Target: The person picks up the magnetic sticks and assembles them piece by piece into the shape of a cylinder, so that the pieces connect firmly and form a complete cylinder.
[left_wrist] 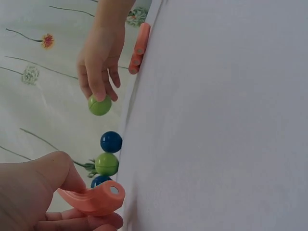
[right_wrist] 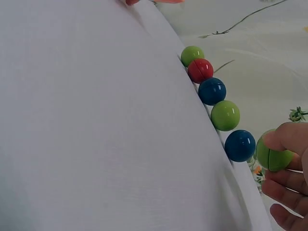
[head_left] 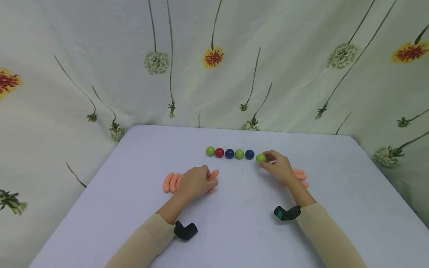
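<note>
Resting on the white table (head_left: 234,223), five balls are lined up in a row: green, red, blue, green, blue. A sixth, the green ball (head_left: 261,158), is pinched at the right end of that row by the right hand (head_left: 279,168), fingertips curled onto it; from the right wrist view it is seen just beside the last blue ball (right_wrist: 239,145), with a sliver of gap, and whether it sits on the cloth or is lifted off it cannot be told.

No bowl, tray or box is seen anywhere; everything lies loose on the table.

Over on the other side, an orange tube piece (left_wrist: 96,198) is gripped by the left hand (head_left: 196,182), thumb and fingers wrapped round it, its open end showing in the left wrist view. More orange pieces (head_left: 171,182) are lying side by side, partly covered by that hand, so their count is hard to make out. Another small pile (head_left: 299,175) is mostly hidden behind the right hand. A flowered curtain (head_left: 214,56) is hung behind the table.
</note>
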Available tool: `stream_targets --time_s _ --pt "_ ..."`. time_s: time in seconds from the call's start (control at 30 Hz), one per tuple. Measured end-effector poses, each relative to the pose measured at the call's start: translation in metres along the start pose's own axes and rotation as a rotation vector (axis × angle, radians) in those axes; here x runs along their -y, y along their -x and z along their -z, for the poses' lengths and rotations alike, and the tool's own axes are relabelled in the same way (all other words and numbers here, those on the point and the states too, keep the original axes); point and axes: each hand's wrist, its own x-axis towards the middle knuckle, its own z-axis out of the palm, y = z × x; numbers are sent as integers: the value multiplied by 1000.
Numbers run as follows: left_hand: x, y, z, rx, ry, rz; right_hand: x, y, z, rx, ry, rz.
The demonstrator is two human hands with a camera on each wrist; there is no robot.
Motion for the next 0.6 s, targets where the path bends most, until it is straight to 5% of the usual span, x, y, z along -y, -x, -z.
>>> stream_targets --time_s 0.3,0.6 --pt "-4 -9 -9 23 119 -15 9 14 -12 -8 -82 53" --pt "-5 -13 -28 63 259 -84 16 25 -26 49 -183 -22"
